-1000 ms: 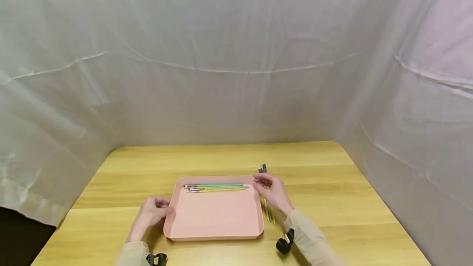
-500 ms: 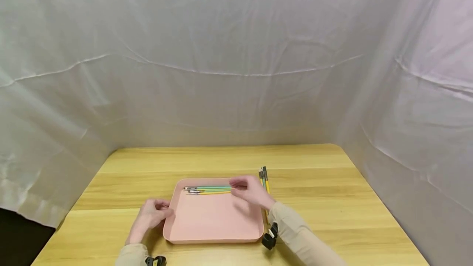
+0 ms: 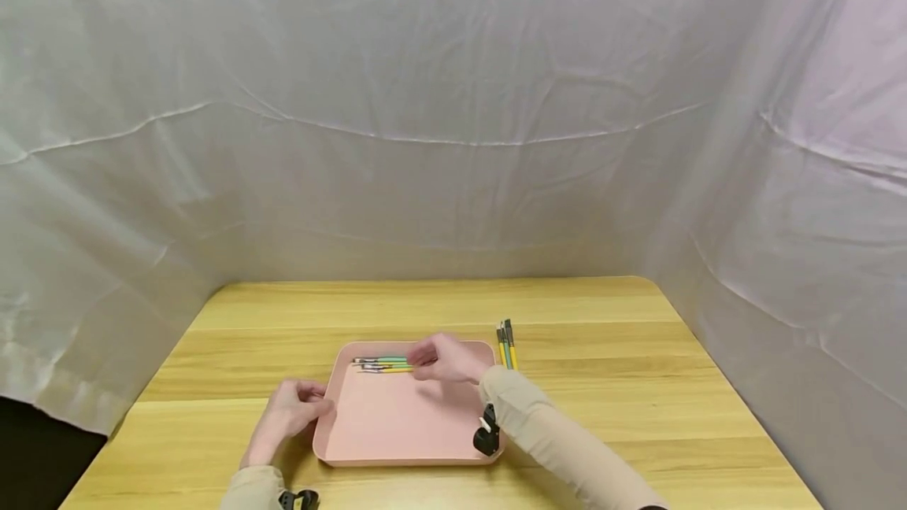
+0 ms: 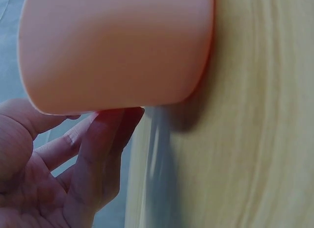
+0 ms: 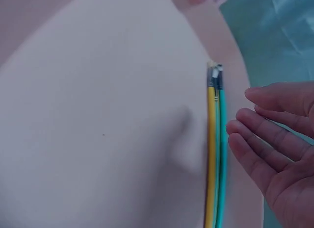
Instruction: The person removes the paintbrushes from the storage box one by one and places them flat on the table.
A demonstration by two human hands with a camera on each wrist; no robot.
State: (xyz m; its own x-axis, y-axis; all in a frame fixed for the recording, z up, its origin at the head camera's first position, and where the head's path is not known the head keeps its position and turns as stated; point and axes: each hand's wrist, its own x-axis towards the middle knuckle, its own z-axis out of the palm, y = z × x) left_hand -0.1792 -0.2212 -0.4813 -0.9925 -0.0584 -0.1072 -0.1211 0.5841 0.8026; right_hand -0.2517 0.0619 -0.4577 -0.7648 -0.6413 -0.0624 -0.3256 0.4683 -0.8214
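A pink tray (image 3: 404,427) lies on the wooden table. My left hand (image 3: 286,415) pinches its left rim; in the left wrist view, thumb and fingertips meet the edge of the tray (image 4: 117,51). Several thin paintbrushes (image 3: 386,364) lie side by side along the tray's far wall, bristles to the left. Over their handle ends hovers my right hand (image 3: 448,360), hiding part of them. From the right wrist, the fingers look fairly straight and hold nothing, just beside the yellow and green paintbrushes (image 5: 216,139).
To the right of the tray, more paintbrushes (image 3: 506,343) lie on the wooden table (image 3: 623,384), bristles pointing away, partly hidden by the right sleeve (image 3: 546,431). A grey curtain (image 3: 453,195) encloses the table at the back and sides.
My right hand has moved left from the tray's right rim to above the paintbrushes inside it. The left hand stays at the left rim. The paintbrushes in the tray look unmoved.
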